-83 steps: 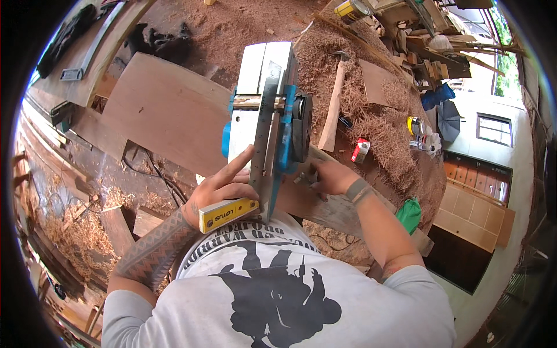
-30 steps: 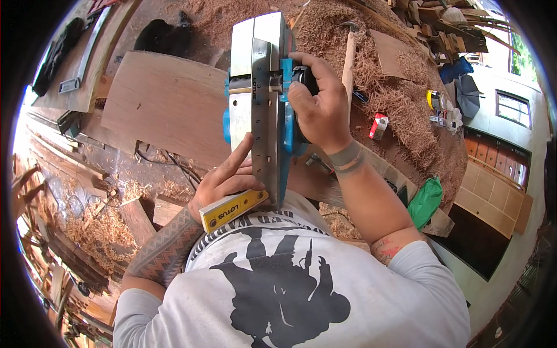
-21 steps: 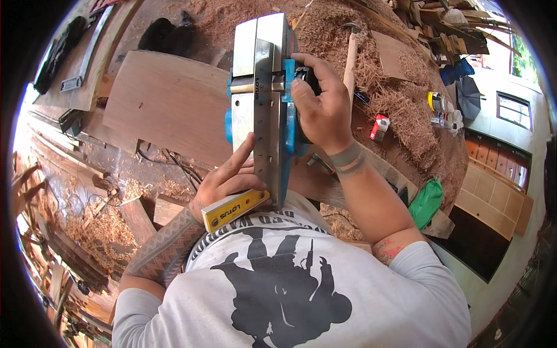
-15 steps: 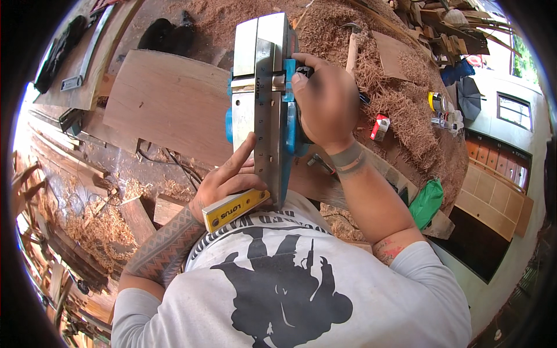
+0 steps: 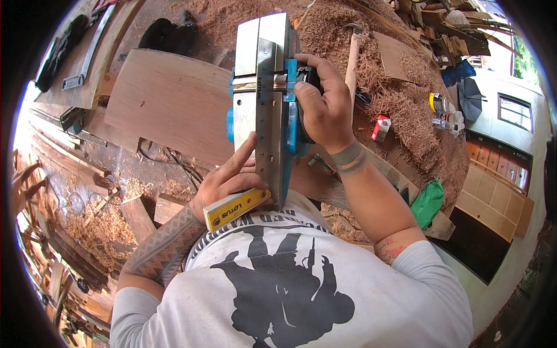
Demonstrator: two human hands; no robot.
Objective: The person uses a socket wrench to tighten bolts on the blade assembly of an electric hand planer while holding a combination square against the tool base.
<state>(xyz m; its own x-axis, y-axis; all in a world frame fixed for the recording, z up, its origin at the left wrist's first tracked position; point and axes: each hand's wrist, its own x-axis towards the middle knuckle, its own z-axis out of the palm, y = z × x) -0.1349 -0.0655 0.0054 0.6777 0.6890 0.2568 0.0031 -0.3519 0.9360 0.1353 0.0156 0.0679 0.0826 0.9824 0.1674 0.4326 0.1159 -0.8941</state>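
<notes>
A blue electric planer [image 5: 246, 113] is turned with its shiny metal sole up, in front of my shirt. The steel blade of a try square [image 5: 266, 124] lies lengthwise along that sole, across the slot of the cutter drum. My left hand [image 5: 227, 180] is closed on the square near its yellow stock [image 5: 237, 210], with the index finger stretched along the blade's edge. My right hand [image 5: 328, 107] grips the planer's right side, thumb and index finger at a black round part. The fingers under the planer are hidden.
A wide wooden board [image 5: 165, 104] lies beyond my left arm. Wood shavings [image 5: 400, 110] heap up at the right, near a hammer [image 5: 352, 55], a red-and-white small box [image 5: 380, 127] and a green bag [image 5: 427, 203]. Another square [image 5: 75, 81] rests on planks at the far left.
My right thumb and fingers have shifted slightly at the black part, and the blurred hand is now still. The planer and square have barely moved.
</notes>
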